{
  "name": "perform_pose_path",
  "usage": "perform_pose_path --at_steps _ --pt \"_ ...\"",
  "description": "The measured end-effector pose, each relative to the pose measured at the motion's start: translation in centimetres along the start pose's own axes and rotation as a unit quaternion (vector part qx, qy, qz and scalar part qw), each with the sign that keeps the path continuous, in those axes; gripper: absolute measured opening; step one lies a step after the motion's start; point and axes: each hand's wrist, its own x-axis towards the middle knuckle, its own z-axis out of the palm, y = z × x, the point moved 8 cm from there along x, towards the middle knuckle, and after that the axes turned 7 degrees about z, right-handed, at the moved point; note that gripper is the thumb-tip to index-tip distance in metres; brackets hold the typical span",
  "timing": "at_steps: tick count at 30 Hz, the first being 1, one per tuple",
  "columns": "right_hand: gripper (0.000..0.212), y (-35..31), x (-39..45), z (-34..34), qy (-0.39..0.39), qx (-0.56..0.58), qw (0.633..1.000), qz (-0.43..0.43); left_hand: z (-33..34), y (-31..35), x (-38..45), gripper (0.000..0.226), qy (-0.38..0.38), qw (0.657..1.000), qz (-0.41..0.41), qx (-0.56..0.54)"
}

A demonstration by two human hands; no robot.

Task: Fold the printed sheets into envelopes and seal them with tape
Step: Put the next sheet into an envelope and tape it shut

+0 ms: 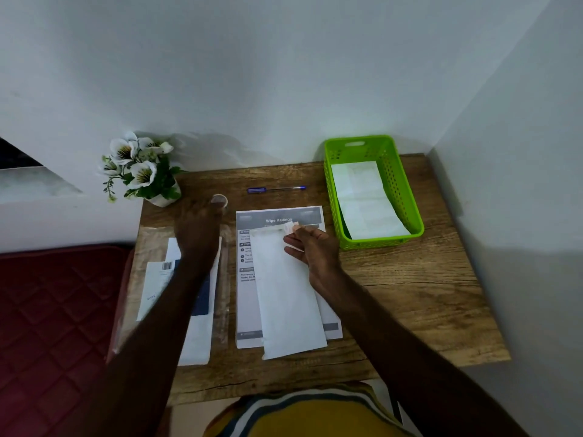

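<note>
**Tape strip at the top of the folded sheet**

The long white folded paper sheet [288, 294] lies under the right hand [310, 249], whose fingertips pinch a short strip of clear tape [271, 230] at its top edge. The left hand [197, 228] closes round a small clear tape roll [219, 200]. Beyond the right fingers stands a green perforated plastic basket [397, 184].

Single head-worn wide-angle view, looking forward and down, close over wooden table [410, 279] set against wall corner.
</note>
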Motion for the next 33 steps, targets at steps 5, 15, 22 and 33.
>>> perform_pose_path --at_steps 5,15,22,33 --pt "0.022 0.2 -0.5 -0.2 0.002 0.017 1.000 0.010 2.4 -0.8 0.5 0.019 -0.050 0.998 0.015 0.028" --pt "0.026 0.7 -1.1 0.2 0.000 0.079 0.995 0.065 -0.7 7.6 -4.4 0.032 0.167 0.964 0.184 -0.094" --pt "0.032 1.0 -1.4 0.2 0.017 0.060 0.995 0.076 0.3 11.8 -5.9 0.033 0.156 0.963 0.210 -0.070" --pt "0.031 0.3 -2.2 0.2 0.014 0.051 0.997 0.059 -0.4 12.5 -6.3 0.030 0.220 0.940 0.246 -0.080"
